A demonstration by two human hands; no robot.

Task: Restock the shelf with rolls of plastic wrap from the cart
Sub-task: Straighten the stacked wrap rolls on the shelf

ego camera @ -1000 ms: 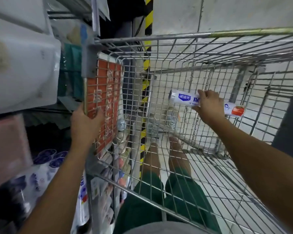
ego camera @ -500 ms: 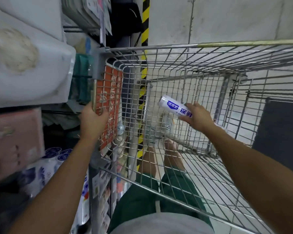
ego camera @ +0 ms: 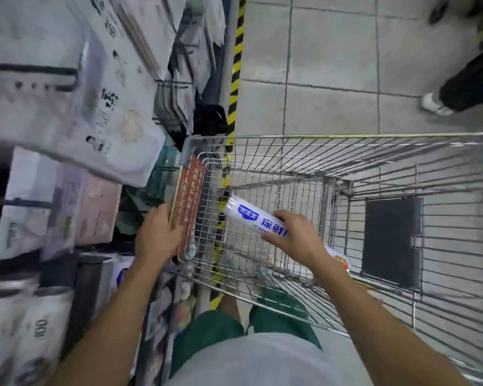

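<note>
Roll of plastic wrap (ego camera: 244, 218): you've got it lifted inside the basket, tilted, its blue-printed end pointing toward the shelf side.
Right hand (ego camera: 293, 238): clamped round the roll's middle, fingers over the top, thumb underneath.
Left hand (ego camera: 158, 236): fingers curled over the near edge of the red sign panel (ego camera: 188, 201) on the cart's left wall.
Cart (ego camera: 346, 136): wire basket, parked just beside the shelf; a dark flat panel (ego camera: 392, 240) shows toward its right side.
Shelf (ego camera: 87, 285): on your left, white packs (ego camera: 67, 107) up high, a pink pack (ego camera: 98, 207) below them, blurred white rolls (ego camera: 39, 324) lowest.
Floor (ego camera: 332, 79): grey tiles, with a yellow-black stripe (ego camera: 236, 68) running beside the shelf.
</note>
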